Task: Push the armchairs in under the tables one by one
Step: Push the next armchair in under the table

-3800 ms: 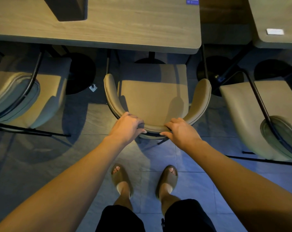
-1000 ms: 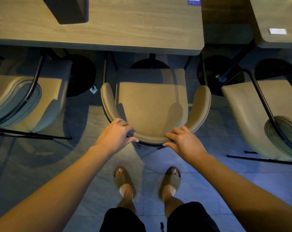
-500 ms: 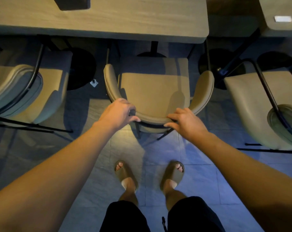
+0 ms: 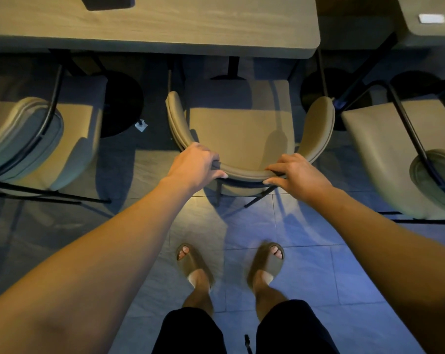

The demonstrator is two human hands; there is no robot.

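Observation:
A beige padded armchair point(image 4: 242, 129) stands straight ahead of me, facing a long wooden table point(image 4: 180, 24). The front of its seat lies in the shadow below the table's near edge. My left hand point(image 4: 194, 166) grips the left part of the curved backrest rim. On the right part of the same rim, my right hand point(image 4: 296, 175) is closed with fingers over the top. Both arms are stretched out in front of me. My sandalled feet stand on the tiled floor behind the chair.
A second armchair point(image 4: 45, 139) stands to the left and a third point(image 4: 400, 154) to the right, both angled. Black round table bases point(image 4: 122, 103) sit on the floor under the tables. A small white scrap point(image 4: 141, 125) lies between chairs. Another table point(image 4: 430, 19) is at the top right.
The armchair has slid forward toward the table with both hands on its backrest, and my feet have stepped after it. The grip on the rim is unchanged.

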